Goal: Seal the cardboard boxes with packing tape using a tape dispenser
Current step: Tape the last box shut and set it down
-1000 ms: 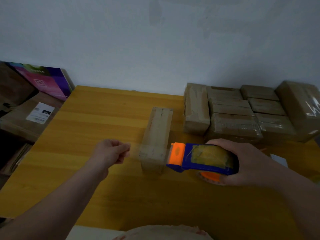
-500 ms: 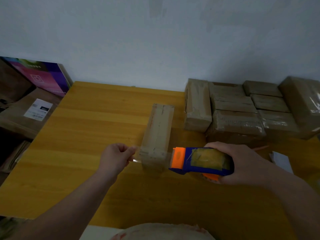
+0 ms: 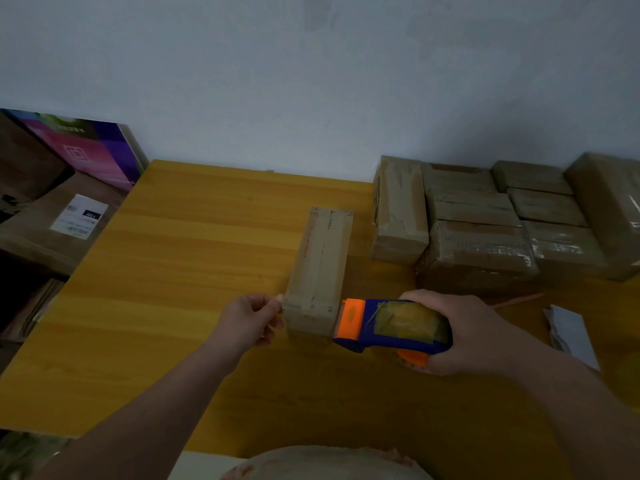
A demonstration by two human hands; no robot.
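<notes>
A narrow cardboard box [image 3: 320, 265] lies lengthwise on the yellow wooden table [image 3: 194, 258], a strip of tape along its top. My right hand [image 3: 464, 332] grips a blue and orange tape dispenser [image 3: 391, 325], whose orange front end sits against the right side of the box's near end. My left hand [image 3: 251, 318] is at the left side of that same near end, thumb and fingers pinched together at the box's corner, apparently on the tape's end, which is barely visible.
A pile of taped cardboard boxes [image 3: 485, 230] fills the table's back right. A white paper piece [image 3: 571, 334] and a thin stick [image 3: 517, 301] lie to the right. Larger cartons [image 3: 65, 216] and a purple box [image 3: 90, 150] stand left of the table.
My left hand has moved right to the box's near left corner. The dispenser has stayed at the box's right side, shifting slightly.
</notes>
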